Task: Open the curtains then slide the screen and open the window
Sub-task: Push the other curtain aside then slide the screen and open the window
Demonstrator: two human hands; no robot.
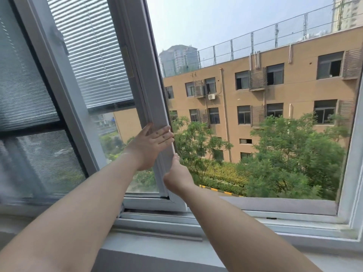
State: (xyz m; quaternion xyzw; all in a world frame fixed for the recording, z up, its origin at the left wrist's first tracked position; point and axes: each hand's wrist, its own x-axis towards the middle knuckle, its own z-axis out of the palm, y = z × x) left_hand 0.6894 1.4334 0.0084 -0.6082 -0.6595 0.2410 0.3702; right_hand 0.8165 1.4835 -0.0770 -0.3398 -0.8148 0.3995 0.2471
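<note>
A white sliding window sash stands slid to the left of centre, leaving the right half of the opening bare to the outside. My left hand lies flat against the sash's right edge, fingers curled around it. My right hand grips the same edge lower down, with the fingers hidden behind the frame. Horizontal blinds hang inside the sash glass, raised partway. A dark mesh screen covers the left part of the window.
The white bottom track and sill run under my arms. The right frame post bounds the opening. Outside are a tan building and green trees.
</note>
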